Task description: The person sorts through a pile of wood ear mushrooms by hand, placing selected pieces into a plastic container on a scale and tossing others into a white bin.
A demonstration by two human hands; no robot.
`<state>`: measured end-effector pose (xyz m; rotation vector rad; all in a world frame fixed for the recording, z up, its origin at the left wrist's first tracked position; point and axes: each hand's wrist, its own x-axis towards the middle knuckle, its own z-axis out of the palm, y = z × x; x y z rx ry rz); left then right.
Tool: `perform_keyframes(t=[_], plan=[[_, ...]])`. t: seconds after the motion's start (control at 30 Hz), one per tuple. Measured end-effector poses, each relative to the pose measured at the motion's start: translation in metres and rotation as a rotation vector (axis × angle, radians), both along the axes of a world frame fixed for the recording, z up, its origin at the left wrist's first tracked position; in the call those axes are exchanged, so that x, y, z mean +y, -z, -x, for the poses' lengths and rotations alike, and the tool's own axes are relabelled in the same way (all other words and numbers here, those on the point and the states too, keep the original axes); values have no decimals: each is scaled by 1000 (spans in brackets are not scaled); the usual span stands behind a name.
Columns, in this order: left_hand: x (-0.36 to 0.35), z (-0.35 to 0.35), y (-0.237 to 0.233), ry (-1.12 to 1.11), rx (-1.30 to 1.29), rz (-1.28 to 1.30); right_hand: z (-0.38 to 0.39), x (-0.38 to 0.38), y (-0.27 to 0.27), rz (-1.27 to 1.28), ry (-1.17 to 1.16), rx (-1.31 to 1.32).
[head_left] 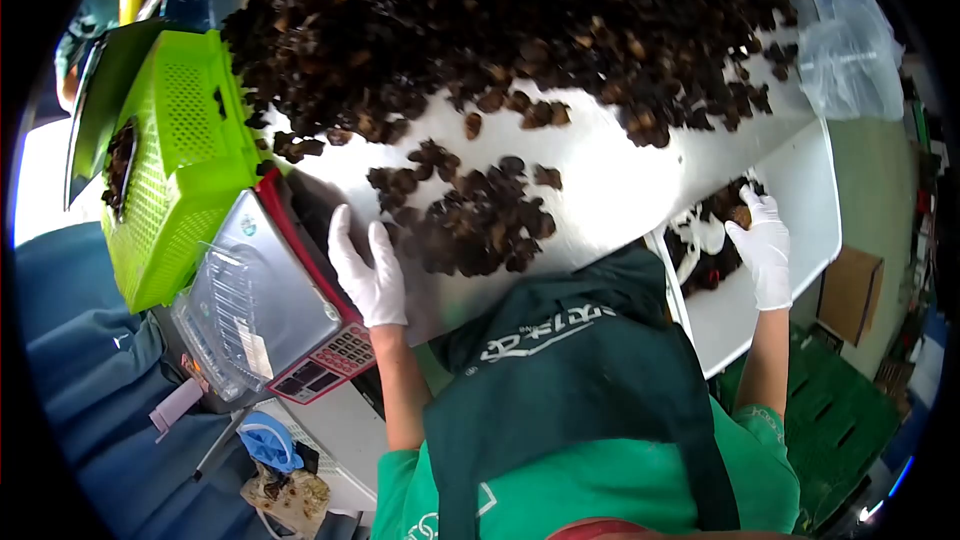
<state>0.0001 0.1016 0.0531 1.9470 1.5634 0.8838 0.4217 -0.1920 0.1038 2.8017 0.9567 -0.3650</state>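
Note:
My left hand (pixel 368 270), in a white glove, is held with its fingers apart at the left edge of a small heap of dark brown pieces (pixel 485 220) on the metal table (pixel 620 180). My right hand (pixel 763 245), also gloved in white, is over a white bin (pixel 815 200) at the right. Its thumb and fingers are closed around a brown piece (pixel 741 216). Below it in the bin lie more dark pieces (pixel 712 270) and a crumpled white item (pixel 704 236).
A large pile of dark pieces (pixel 480 20) covers the table's far side. At the left stand a green basket (pixel 190 160) and a scale (pixel 275 280) with clear plastic trays (pixel 225 325). A plastic bag (pixel 850 45) hangs at the upper right; a cardboard box (pixel 850 293) is beyond the bin.

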Motion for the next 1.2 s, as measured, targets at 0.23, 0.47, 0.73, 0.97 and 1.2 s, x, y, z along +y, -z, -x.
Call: perform_keyframes(t=[0.23, 0.47, 0.73, 0.97, 1.2], plan=[[1, 1, 34, -74, 185, -58, 93, 61, 13, -479, -270, 269], [-39, 7, 22, 231, -86, 137, 173, 136, 58, -555, -761, 460], [-68, -27, 24, 448, 315, -131, 187, 175, 82, -625, -841, 387], [-34, -66, 57, 486, 337, -290, 179, 204, 93, -686, -912, 288], [-27, -87, 34, 478, 391, -172, 165, 212, 92, -756, -877, 289]])
